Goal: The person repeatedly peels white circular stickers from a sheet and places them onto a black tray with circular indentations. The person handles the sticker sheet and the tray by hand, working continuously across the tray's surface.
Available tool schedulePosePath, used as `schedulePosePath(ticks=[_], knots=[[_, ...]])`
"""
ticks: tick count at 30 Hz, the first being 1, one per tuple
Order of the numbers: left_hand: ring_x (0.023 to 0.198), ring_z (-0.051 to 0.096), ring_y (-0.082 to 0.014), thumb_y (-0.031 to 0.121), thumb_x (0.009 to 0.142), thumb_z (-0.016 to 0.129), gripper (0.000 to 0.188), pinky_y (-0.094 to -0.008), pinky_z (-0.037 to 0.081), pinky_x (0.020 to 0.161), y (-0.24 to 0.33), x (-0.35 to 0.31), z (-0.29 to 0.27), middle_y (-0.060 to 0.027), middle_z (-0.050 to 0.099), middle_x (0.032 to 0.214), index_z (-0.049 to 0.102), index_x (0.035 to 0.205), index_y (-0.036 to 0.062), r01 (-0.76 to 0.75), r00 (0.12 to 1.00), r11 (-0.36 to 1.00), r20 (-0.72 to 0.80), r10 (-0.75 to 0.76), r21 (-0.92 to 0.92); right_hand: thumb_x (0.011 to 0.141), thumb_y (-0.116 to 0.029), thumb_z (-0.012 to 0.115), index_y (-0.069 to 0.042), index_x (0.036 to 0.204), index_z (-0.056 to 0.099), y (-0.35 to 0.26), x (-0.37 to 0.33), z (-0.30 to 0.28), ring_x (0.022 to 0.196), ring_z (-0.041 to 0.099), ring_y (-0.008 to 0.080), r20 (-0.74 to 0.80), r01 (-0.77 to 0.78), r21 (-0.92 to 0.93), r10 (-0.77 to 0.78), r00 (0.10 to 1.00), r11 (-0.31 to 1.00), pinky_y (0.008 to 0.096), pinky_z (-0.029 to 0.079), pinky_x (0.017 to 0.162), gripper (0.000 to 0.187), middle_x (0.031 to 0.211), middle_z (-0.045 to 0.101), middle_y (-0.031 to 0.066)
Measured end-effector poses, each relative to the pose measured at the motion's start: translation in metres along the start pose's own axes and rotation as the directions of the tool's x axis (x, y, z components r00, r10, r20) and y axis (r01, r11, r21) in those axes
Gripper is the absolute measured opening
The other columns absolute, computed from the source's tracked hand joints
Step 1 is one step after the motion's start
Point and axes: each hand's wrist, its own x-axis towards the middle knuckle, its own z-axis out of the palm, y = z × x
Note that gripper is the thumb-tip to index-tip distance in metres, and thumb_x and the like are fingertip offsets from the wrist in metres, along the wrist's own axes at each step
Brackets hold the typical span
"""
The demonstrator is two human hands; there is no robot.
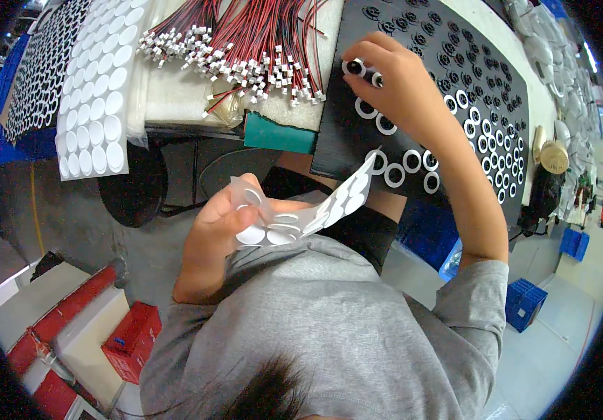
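Note:
A curled strip of white round stickers is held in my left hand, thumb on top, in front of my torso. Its far end rises to the edge of a black board. Over the board, the thumb and fingertips of my right hand close on a white ring around a small black round part. A second ringed part shows beneath those fingers. Many white rings sit on the near and right areas of the board; black round parts without rings stand in rows farther back.
Red-and-black wires with white connectors lie on the table at the back, beside a green strip. Left of them hang a sheet of white discs and a black perforated sheet. A black stool stands below.

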Motion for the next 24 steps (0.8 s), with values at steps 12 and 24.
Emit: schedulePosePath(ticks=[12,24], knots=[[0.059,0.038,-0.0088,0.021,0.073,0.059,0.025,-0.0211,0.028,0.052,-0.002,-0.015,-0.010,-0.0070,0.048,0.072,0.042,0.072,0.0026,0.215,0.962,0.944,0.223,-0.160,-0.251,0.061,-0.015,0.070,-0.005,0.063,0.046,-0.082,-0.048,-0.037,0.065,0.048,0.0241,0.255,0.074,0.503,-0.230,0.939,0.861,0.0306,0.040,0.055,0.026,0.072,0.049,0.0080],[0.097,0.047,-0.0394,0.009,0.074,0.054,0.017,-0.0352,0.039,0.076,-0.021,-0.026,-0.038,-0.0409,0.040,0.106,0.043,0.072,-0.0037,0.157,0.938,0.918,0.346,-0.024,-0.363,0.067,-0.007,0.064,-0.002,0.068,0.053,-0.054,-0.044,-0.030,0.069,0.054,0.0231,0.373,-0.108,0.763,-0.297,0.879,0.637,0.0291,0.042,0.060,0.012,0.074,0.054,0.0090]])
